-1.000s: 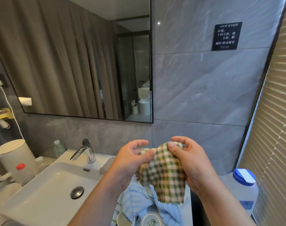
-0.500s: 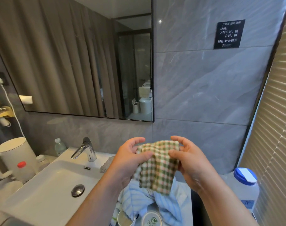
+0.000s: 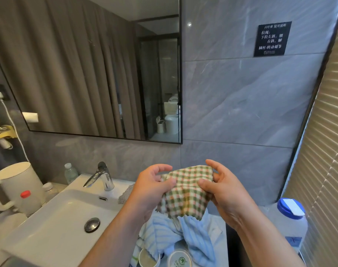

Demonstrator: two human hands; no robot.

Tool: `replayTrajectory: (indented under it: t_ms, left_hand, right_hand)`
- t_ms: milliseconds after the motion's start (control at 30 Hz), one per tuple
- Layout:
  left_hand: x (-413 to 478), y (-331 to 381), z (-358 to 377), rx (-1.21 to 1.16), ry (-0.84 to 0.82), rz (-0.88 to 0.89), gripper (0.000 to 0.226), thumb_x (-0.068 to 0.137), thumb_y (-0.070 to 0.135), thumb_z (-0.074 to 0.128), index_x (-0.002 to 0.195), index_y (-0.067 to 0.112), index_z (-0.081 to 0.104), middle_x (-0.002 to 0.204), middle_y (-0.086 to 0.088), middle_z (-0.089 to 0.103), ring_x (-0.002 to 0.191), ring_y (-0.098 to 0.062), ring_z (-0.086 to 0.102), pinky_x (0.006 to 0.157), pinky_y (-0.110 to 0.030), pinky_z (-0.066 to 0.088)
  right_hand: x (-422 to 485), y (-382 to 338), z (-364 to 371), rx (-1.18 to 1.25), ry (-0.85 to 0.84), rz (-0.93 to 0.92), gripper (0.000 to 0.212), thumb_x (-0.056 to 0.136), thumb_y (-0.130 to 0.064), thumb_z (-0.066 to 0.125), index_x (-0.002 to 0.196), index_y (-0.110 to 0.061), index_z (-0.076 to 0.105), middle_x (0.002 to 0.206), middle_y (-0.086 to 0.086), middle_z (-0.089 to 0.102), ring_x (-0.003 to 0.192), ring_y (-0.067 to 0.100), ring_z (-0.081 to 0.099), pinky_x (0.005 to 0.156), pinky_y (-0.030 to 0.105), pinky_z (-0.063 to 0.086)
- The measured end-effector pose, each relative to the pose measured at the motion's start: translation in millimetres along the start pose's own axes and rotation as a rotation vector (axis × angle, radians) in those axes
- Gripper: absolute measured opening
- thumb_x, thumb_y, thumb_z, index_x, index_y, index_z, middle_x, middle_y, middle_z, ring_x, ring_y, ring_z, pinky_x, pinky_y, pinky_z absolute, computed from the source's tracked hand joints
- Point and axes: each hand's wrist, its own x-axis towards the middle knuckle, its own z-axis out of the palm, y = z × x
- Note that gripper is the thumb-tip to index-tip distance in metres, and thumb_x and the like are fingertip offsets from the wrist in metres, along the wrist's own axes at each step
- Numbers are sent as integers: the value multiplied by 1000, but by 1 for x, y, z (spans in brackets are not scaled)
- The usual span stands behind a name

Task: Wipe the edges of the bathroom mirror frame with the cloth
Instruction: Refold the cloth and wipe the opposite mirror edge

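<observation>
Checked cloth (image 3: 185,191) pinched by left hand (image 3: 152,187) and right hand (image 3: 224,193), both grips grasping it, below mirror frame (image 3: 180,74), right of sink (image 3: 54,224)

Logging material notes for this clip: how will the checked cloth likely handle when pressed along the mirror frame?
Probably floppy: the cloth sags and creases between the left hand and right hand. Likely light, since thumb-and-finger pinches carry it. It looks woven, so it should grip the frame rather than slide.

Black wall sign (image 3: 272,38): "拉绳: 下拉左斜… 圆杆:转动调节".
</observation>
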Motion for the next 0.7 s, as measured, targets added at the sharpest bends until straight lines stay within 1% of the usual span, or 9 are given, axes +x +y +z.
replayTrajectory:
  t_ms: [67,100,167,233,300,367,467,600,700]
  left_hand:
    - [1,0,2,19,100,8,18,85,10,72,97,22,69,91,-13,74,85,-35,71,77,-58,56]
    - [1,0,4,34,142,18,12,87,11,70,94,21,69,87,-12,74,84,-36,70,73,-56,55]
    - [0,2,8,70,198,55,8,90,14,65,87,19,70,83,-7,73,82,-29,70,69,-45,57]
    - [-2,4,10,68,207,74,18,95,18,57,84,19,71,82,-3,72,77,-18,66,63,-32,51]
    - [-3,6,8,63,157,51,19,96,22,54,88,20,71,82,-3,71,71,-15,61,58,-27,44]
    - [-6,8,4,22,28,28,9,93,19,63,99,22,68,86,-6,73,70,-15,62,56,-25,44]
    - [-7,6,-1,-67,-146,-4,39,83,-4,70,114,18,60,93,-17,74,76,-23,69,59,-29,51]
    - [-10,8,-2,-90,-74,-32,25,89,-8,61,108,8,62,88,-18,74,73,-25,70,57,-30,53]
    - [-10,7,-3,-117,-84,-40,21,93,-3,57,108,10,64,89,-20,72,72,-23,67,58,-30,50]
  right_hand:
    - [0,1,0,-18,21,-19,68,85,9,67,141,-22,45,127,12,64,106,22,68,75,31,56]
    - [1,2,0,-36,31,-34,68,84,7,69,140,-23,47,129,11,63,108,22,68,79,32,56]
    - [1,4,1,-81,50,-61,68,82,5,73,139,-23,49,129,9,63,111,19,66,86,33,56]
    - [-1,4,2,-104,55,-88,67,83,2,73,139,-24,50,129,5,63,113,16,65,89,32,56]
    - [-2,2,2,-85,35,-97,58,89,-2,68,139,-27,51,129,1,64,113,14,64,86,29,54]
    - [-3,-1,1,-39,16,-92,51,94,-3,59,138,-29,51,127,-1,66,112,14,65,81,27,51]
    - [-2,-1,-1,-72,12,-108,61,91,8,57,139,-28,50,126,-1,66,110,15,66,81,29,52]
    - [-3,0,-2,-113,37,-144,63,86,14,60,136,-25,53,118,-1,69,106,13,68,81,28,54]
    - [-4,-1,-3,-149,30,-163,60,85,13,63,127,-29,58,115,2,70,102,14,68,81,27,54]
